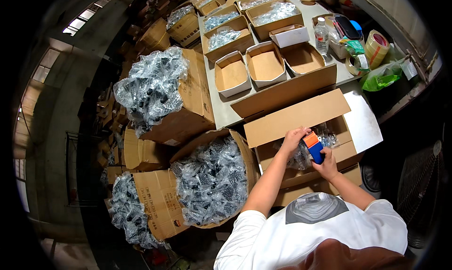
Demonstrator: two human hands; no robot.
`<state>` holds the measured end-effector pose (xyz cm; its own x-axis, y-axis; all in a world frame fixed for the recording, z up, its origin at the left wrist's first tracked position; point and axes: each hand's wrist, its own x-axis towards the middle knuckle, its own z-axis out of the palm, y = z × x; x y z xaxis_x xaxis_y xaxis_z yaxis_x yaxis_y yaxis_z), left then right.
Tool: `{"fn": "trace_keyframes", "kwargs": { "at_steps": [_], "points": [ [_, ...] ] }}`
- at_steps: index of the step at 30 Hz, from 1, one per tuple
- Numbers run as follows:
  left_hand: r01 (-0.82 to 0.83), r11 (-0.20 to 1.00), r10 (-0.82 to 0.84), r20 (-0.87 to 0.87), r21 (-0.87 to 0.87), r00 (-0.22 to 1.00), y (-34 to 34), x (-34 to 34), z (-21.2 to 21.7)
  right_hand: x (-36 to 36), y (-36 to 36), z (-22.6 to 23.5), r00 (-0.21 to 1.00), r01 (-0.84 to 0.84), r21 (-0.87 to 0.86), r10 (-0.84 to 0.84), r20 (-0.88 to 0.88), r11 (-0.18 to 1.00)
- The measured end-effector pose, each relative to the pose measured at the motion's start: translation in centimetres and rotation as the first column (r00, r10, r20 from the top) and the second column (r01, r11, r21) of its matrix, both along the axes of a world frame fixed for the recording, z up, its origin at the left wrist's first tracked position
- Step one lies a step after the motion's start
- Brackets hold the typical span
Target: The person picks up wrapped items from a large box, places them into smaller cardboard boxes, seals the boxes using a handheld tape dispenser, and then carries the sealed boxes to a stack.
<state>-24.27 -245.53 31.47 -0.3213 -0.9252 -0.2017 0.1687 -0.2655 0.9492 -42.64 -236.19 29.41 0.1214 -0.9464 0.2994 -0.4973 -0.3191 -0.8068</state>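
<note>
A small blue and orange box (315,150) is held tilted above an open cardboard carton (301,117). My right hand (326,164) is wrapped round its blue lower part, thumb on the near side. With bent, closed fingers, my left hand (294,139) grips the orange upper end; its fingertips are partly hidden there. Below both hands, clear plastic bags (328,136) with small parts lie inside the carton, partly covered by my hands and the box. The carton's long far flap stands raised.
Left of me, large cartons overflow with bagged dark parts (212,180), (153,84). On the table beyond stand shallow trays (232,73) and boxes of clear bags (275,13). A water bottle (321,36), tape rolls (376,48) and a green bag (380,80) sit at far right.
</note>
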Motion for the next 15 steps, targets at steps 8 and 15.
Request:
{"fn": "trace_keyframes", "kwargs": {
  "at_steps": [8,15],
  "points": [
    [0.294,0.79,0.258,0.727,-0.538,0.636,-2.0,0.4,0.5,0.6,0.8,4.1,0.997,0.079,0.024,-0.078,-0.01,0.997],
    [0.119,0.881,0.413,0.867,-0.458,0.28,-9.5,2.3,2.5,-0.3,4.2,6.8,0.994,0.107,0.164,-0.102,-0.039,0.981]
  ]
}}
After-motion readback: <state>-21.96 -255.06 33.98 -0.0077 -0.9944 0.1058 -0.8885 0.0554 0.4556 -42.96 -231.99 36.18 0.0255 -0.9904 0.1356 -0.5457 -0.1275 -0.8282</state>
